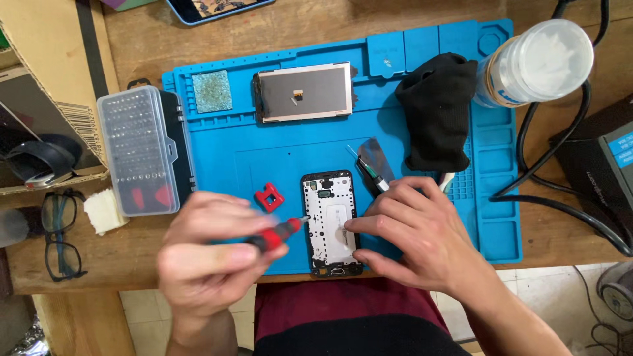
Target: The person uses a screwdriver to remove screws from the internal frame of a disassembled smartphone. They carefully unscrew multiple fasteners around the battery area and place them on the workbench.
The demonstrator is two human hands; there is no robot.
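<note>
A wooden table [567, 244] carries a blue work mat [224, 165] that fills most of its middle and reaches almost to the near edge. On the mat's far half lies a detached screen panel [304, 92], long axis running left to right, with a small green scouring pad [212, 91] just left of it. A black cloth [438, 112] is bunched toward the mat's right side, and a clear-capped bottle [537, 62] lies at the far right corner. A clear case of screwdriver bits [137, 151] overlaps the mat's left edge; a pair of glasses [60, 234] lies on the table near its left edge.

The opened phone [331, 223] lies at the mat's near edge, long axis running from near to far, its camera end pointing away from the person. The right hand [412, 231] rests on it with fingers spread, fingertips pressing the phone's right side, gripping nothing. The left hand [211, 254] is closed around a red-and-black screwdriver [280, 232], whose tip points right and meets the phone's left edge. A small red block [269, 196] lies just left of the phone.
</note>
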